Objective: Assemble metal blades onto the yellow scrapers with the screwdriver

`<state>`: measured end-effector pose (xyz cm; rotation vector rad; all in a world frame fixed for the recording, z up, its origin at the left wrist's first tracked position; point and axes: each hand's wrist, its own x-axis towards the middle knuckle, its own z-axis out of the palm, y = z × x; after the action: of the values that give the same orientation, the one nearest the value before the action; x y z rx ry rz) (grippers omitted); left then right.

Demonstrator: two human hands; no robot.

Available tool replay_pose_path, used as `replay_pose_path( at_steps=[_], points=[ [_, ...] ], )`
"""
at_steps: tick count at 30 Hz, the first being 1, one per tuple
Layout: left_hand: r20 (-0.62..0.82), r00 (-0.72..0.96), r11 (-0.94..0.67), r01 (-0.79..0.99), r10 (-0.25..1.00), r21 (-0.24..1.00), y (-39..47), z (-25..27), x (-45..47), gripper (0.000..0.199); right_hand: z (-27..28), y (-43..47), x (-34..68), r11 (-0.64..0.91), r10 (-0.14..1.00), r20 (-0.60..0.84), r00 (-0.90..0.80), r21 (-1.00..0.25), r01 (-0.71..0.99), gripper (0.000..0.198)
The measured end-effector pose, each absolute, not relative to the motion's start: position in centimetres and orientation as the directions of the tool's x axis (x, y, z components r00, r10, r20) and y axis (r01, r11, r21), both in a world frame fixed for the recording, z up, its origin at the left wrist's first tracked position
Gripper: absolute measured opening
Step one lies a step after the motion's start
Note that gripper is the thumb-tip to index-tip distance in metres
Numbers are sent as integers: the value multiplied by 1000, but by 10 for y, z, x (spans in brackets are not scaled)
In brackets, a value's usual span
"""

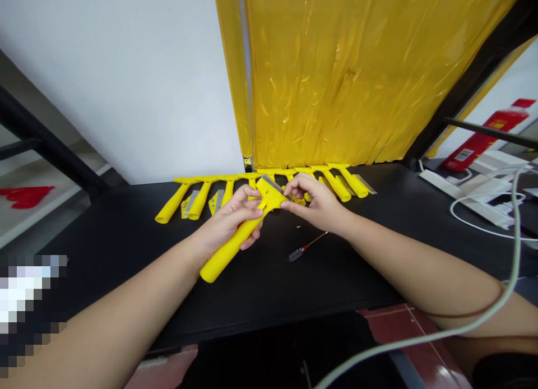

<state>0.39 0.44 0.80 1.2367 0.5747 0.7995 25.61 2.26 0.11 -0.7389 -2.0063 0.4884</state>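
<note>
Over the middle of the bench: yellow scraper, held up off the surface. Left hand has its grip wrapped around the handle near the neck; right hand grip pinches the head's right corner, by the blade. Small bit and screwdriver lie on the bench below the right hand, shaft aimed at the wrist. Row of more scrapers behind, then white panel and yellow plastic sheet. Far right: red bottle, white strips. Pale cable crosses in front of right forearm. Both hands block mid-row. Small bit too tiny to identify; lower-left corner pixelated. Scraper's long axis is diagonal: handle end near-left, head far-right.
</note>
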Motion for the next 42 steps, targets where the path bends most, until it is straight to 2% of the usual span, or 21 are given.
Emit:
replay_pose_path(
  at_steps=[4, 7, 10, 11, 14, 17, 20, 23, 26, 29, 31, 33, 35, 42],
  points=[
    [32, 608, 123, -211, 793, 970, 5, 8, 4, 40, -3, 24, 253, 575, 797, 467, -384, -782, 241, 27],
    [20, 599, 128, -204, 800, 971, 6, 8, 4, 40, 0, 25, 257, 514, 827, 413, -382, -831, 215, 34],
    [11, 561, 124, -201, 827, 972, 10, 9, 2, 39, 13, 22, 268, 550, 788, 391, -476, -794, 258, 30],
    [14, 542, 118, -207, 840, 971, 11, 10, 0, 40, 18, 20, 273, 565, 756, 343, -557, -772, 291, 27],
    [13, 502, 106, -209, 865, 972, 17, 11, -4, 43, 30, 12, 279, 619, 607, 76, -791, -669, 411, 23],
    [1, 489, 107, -193, 872, 975, 20, 13, -7, 45, 29, 4, 272, 683, 524, -96, -846, -547, 485, 25],
    [-2, 468, 104, -192, 884, 976, 20, 15, -6, 46, 22, -3, 259, 724, 473, -138, -870, -502, 473, 19],
    [-9, 438, 106, -198, 899, 975, 19, 16, -4, 45, 21, -8, 253, 769, 416, -64, -907, -508, 388, 20],
    [-9, 412, 106, -213, 911, 971, 19, 14, -5, 44, 27, -8, 258, 768, 446, 184, -876, -582, 269, 22],
    [2, 389, 105, -254, 921, 962, 23, 11, -7, 44, 29, -1, 265, 757, 543, 523, -657, -643, 113, 11],
    [-4, 370, 112, -270, 929, 956, 25, 10, -7, 44, 27, 5, 267, 751, 607, 653, -452, -658, 58, 9],
    [-13, 351, 117, -277, 936, 954, 27, 8, -8, 43, 22, 11, 268, 740, 653, 695, -302, -670, 59, 15],
    [-14, 328, 115, -289, 945, 950, 28, 7, -8, 43, 18, 14, 268, 741, 665, 708, -235, -665, 95, 18],
    [2, 294, 97, -323, 956, 942, 27, 7, -6, 41, 14, 16, 268, 781, 624, 747, -229, -603, 162, 13]
  ],
)
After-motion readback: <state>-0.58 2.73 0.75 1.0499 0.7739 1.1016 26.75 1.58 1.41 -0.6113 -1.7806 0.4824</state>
